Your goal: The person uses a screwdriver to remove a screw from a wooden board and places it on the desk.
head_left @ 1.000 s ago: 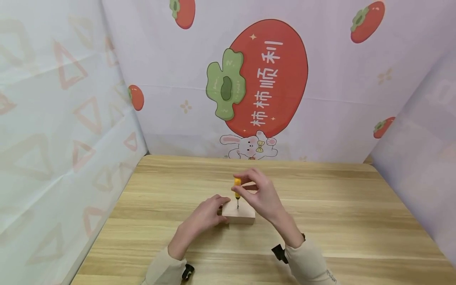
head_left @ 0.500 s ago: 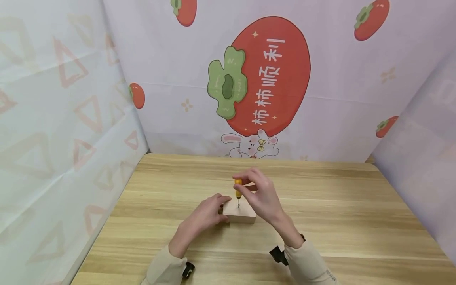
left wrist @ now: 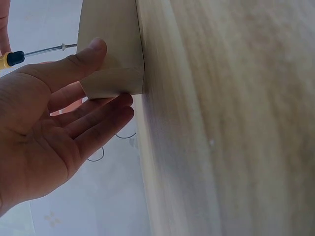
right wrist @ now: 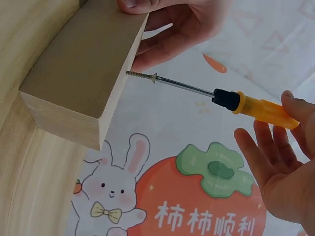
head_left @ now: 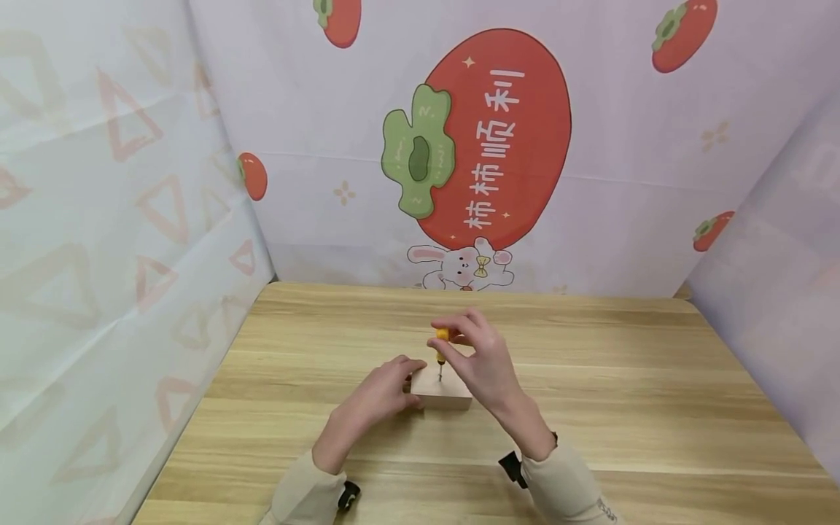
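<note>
A pale wooden block (head_left: 441,401) lies on the table in front of the person. My left hand (head_left: 375,395) holds its left end, thumb (left wrist: 81,61) on the near face and fingers around the far side. Upright over the block stands a screwdriver (right wrist: 266,112) with a yellow handle and black collar; my right hand (head_left: 485,361) pinches the handle between thumb and fingers. At the driver's tip is a screw (right wrist: 141,75), its point at the block's top face and most of its threaded shank showing. In the left wrist view, the screw (left wrist: 69,46) meets the block's edge.
The wood-grain table (head_left: 590,379) spreads out on all sides of the block. Behind it hangs a backdrop (head_left: 295,219) printed with red persimmons and a rabbit, and pale side curtains (head_left: 118,240) flank the left and right. Black straps (head_left: 514,469) sit at both wrists.
The right hand's fingers have shifted slightly on the screwdriver handle, which shows a little less from above. The left hand and block stay in place; the head view has shifted a little.
</note>
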Motion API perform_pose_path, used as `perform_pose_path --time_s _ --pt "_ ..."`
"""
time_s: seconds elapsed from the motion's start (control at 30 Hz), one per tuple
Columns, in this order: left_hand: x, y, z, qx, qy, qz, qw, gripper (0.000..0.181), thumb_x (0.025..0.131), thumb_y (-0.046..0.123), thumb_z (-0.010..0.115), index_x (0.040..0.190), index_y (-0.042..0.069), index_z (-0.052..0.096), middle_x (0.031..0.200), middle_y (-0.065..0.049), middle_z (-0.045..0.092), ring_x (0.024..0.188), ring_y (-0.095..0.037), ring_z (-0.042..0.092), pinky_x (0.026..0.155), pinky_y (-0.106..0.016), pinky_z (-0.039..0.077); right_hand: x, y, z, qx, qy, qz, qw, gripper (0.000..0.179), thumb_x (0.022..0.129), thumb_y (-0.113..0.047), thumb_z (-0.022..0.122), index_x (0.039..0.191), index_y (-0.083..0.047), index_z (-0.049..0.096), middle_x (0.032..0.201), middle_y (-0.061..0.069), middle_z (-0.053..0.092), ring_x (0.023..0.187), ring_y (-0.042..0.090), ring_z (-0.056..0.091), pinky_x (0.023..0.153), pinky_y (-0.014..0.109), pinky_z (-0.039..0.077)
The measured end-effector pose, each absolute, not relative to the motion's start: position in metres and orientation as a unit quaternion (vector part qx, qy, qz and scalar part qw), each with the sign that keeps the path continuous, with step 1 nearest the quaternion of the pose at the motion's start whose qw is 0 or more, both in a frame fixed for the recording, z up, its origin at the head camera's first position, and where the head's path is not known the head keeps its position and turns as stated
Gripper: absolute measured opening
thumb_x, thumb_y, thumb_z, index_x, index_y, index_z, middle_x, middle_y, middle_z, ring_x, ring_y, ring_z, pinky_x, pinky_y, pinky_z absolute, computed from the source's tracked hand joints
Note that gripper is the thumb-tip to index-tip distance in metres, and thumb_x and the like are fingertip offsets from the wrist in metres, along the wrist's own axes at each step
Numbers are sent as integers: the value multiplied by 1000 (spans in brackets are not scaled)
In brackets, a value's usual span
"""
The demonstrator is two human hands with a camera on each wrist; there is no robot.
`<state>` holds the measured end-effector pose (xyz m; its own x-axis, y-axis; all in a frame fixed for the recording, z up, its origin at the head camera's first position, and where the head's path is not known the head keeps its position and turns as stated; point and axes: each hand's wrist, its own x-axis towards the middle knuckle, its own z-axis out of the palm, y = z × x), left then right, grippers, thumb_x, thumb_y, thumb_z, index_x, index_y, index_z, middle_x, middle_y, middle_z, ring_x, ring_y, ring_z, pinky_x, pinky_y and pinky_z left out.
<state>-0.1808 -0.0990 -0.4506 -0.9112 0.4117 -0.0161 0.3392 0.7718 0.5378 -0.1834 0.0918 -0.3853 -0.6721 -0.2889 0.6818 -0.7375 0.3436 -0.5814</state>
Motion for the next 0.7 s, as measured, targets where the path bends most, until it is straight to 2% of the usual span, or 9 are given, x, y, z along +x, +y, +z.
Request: perform_pose_path --time_s 0.13,0.3,0.43,0.6,0.7 --pt "-181 -97 -451 200 939 274 65 56 82 19 82 132 4 61 121 -10 65 104 -23 63 91 -42 53 -183 95 -384 320 -788 455 262 29 78 -2 82 106 -6 74 93 5 62 78 14 66 70 27 60" --pt "-180 -97 -450 195 938 279 68 57 82 19 82 133 5 61 122 -10 65 105 -23 63 92 -42 53 -185 98 -385 324 -787 459 255 28 80 -3 81 106 -6 72 95 5 65 80 15 69 69 23 59" --pt "-180 -98 -450 200 937 279 66 56 82 17 82 132 3 61 121 -10 65 104 -23 63 91 -42 53 -186 98 -384 339 -783 461 243 24 83 0 77 106 -7 73 95 5 67 81 14 68 72 24 59" --pt "-180 -97 -450 202 939 273 60 56 81 17 82 131 3 62 121 -11 65 103 -23 63 90 -42 53 -186 97 -382 372 -773 472 203 28 87 5 71 112 -8 73 100 6 71 86 15 67 80 26 59" --pt "-180 -97 -450 200 940 271 62 56 81 18 82 132 4 62 121 -10 65 102 -22 63 89 -42 53 -187 96 -382 356 -786 461 208 30 87 2 72 115 -9 73 104 4 72 90 14 67 81 25 58"
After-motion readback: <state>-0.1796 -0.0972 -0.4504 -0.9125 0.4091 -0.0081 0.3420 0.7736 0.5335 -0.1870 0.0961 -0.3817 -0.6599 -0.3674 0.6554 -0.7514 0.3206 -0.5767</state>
